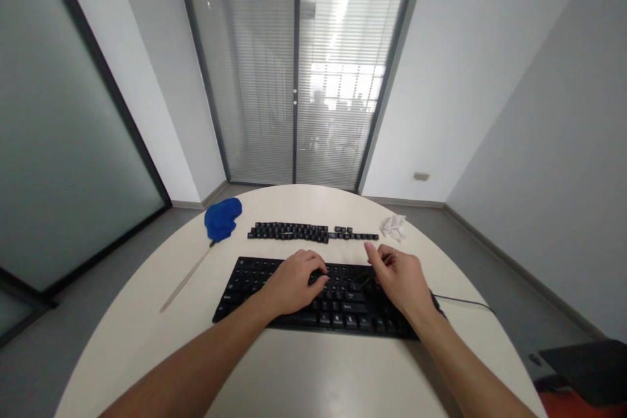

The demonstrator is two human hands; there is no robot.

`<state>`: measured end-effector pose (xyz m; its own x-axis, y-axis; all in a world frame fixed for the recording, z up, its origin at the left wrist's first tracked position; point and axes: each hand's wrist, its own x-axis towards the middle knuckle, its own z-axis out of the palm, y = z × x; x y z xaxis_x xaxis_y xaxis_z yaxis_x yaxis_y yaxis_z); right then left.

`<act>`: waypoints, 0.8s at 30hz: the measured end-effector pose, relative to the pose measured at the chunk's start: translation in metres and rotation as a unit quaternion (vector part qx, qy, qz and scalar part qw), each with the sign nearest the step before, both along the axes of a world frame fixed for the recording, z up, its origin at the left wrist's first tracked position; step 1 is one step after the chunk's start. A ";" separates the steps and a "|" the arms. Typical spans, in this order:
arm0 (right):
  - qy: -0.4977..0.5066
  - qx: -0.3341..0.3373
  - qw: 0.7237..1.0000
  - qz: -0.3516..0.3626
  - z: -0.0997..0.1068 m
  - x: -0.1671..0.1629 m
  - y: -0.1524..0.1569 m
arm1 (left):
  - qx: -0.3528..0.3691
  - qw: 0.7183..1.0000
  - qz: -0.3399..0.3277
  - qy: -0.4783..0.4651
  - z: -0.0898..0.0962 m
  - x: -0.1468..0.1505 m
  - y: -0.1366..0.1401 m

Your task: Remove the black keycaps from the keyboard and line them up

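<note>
A black keyboard (304,319) lies across the table in front of me, with bare sockets in its upper rows where keycaps are off. My left hand (296,281) rests on its middle, fingers curved and the thumb apart from them, holding nothing that shows. Over the keyboard's right part, my right hand (399,274) is closed, thumb raised, around a thin dark wire-like tool (363,279) that points left toward the keys. Its exact shape is hard to make out. Beyond the keyboard stand loose black keycaps (289,231) in rows, with a smaller group (353,235) to their right.
A blue cloth (223,219) lies at the far left beside a thin pale stick (186,277). Crumpled white tissue (393,227) sits at the far right. The keyboard's cable (463,300) runs off the right edge of the round table (313,372).
</note>
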<state>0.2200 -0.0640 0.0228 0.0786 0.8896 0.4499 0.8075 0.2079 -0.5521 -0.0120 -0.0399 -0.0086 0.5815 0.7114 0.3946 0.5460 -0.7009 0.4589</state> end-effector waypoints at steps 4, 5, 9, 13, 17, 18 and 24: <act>-0.008 0.011 1.000 0.015 0.000 -0.003 -0.005 | 0.000 1.000 0.000 0.003 0.001 0.000 -0.001; -0.013 0.017 1.000 0.017 0.000 -0.004 -0.006 | 0.000 1.000 0.000 0.003 0.001 0.000 -0.001; -0.036 0.036 0.998 0.022 0.001 -0.008 -0.008 | -0.002 1.000 0.001 0.000 0.001 0.000 -0.001; -0.045 0.040 0.998 0.034 0.003 -0.011 -0.009 | -0.004 1.000 0.003 0.001 0.001 0.000 -0.001; -0.046 0.038 0.998 0.034 0.005 -0.012 -0.010 | 0.001 1.000 0.002 -0.004 0.001 0.001 -0.001; -0.046 0.037 0.998 0.033 0.005 -0.013 -0.010 | 0.001 1.000 0.001 -0.003 0.001 0.001 -0.001; -0.051 0.034 0.998 0.028 0.006 -0.014 -0.008 | 0.000 1.000 -0.001 -0.006 0.001 0.001 -0.001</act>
<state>0.2062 -0.0724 0.0290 -0.0196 0.8582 0.5129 0.8446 0.2887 -0.4509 -0.0115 -0.0411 -0.0074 0.5783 0.7098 0.4022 0.5390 -0.7025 0.4647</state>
